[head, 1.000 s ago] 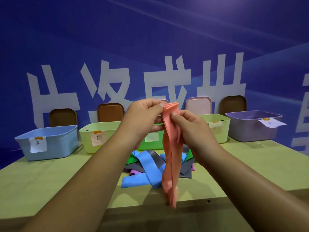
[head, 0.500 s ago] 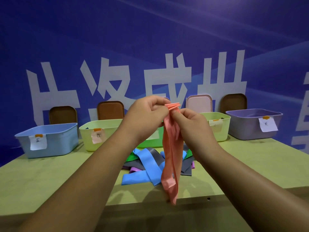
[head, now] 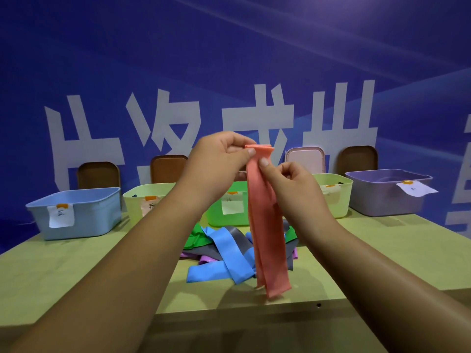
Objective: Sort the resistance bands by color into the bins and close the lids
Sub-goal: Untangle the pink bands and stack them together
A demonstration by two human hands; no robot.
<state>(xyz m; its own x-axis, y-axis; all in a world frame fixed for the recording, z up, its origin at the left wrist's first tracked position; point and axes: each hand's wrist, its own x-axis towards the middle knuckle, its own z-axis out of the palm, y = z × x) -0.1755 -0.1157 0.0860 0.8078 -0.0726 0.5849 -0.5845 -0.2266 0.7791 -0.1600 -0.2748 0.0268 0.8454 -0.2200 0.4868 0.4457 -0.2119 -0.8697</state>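
The left hand and right hand are pinching the folded top of a limp salmon-pink rubber band hanging below them, while the mixed-colour band pile underneath and open plastic bins beyond are awaiting sorting.

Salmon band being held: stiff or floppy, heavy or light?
Probably floppy: the salmon band hangs limp from the left hand and right hand pinching its folded top. Likely light, since fingertip pinches alone carry it.

matt rubbery orange band, smooth plastic bins, pale wood table
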